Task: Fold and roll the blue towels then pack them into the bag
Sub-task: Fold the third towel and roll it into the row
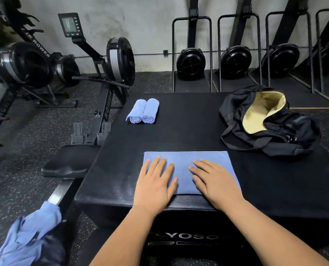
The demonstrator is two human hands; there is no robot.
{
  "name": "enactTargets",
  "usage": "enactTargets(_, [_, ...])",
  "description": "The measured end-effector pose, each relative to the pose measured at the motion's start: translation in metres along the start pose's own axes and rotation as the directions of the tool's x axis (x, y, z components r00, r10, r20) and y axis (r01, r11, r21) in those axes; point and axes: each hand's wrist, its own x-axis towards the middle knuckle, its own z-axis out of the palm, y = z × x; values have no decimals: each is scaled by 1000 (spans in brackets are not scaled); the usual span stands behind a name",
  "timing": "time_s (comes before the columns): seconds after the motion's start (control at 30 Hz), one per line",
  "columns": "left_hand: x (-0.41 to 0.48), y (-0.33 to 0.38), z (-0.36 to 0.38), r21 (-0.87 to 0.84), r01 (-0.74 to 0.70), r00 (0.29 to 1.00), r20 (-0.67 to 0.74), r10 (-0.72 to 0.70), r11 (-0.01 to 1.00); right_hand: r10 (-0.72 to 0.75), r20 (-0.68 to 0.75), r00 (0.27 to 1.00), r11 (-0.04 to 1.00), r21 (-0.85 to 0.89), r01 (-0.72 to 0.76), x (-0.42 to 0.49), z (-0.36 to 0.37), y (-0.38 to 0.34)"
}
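A folded blue towel [184,160] lies flat near the front edge of a black padded box [188,131]. My left hand [156,185] rests palm down on its left part, fingers spread. My right hand [215,183] lies flat on its right part. Two rolled blue towels [143,111] sit side by side at the box's far left. A black bag [271,123] with a pale yellow lining lies unzipped at the far right of the box.
A heap of loose blue towels [27,237] lies at the lower left beside a rowing machine seat [67,162]. Rowing machines [113,60] stand to the left and along the back wall. The floor is speckled rubber.
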Motion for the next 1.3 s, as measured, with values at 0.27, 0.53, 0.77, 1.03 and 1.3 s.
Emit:
enactTargets(0.27, [3,-3,2,-52,67,997,29,-65,996,364,14,931,928,-91,-361,0,-7,-5])
enactTargets(0.53, [7,-6,3,-99,145,983,127,-132,985,578,408,707,753,68,-655,25,-21,-52])
enactTargets(0.77, [6,-5,2,-121,171,978,138,-154,978,120,356,927,989,36,-142,24,-28,-11])
enactTargets(1.03, [5,-7,3,-188,159,983,117,-139,969,450,356,819,879,-17,-476,37,-4,-61])
enactTargets(1.3, [4,-13,7,-243,81,994,92,-61,967,528,243,814,624,539,-566,49,-7,-72])
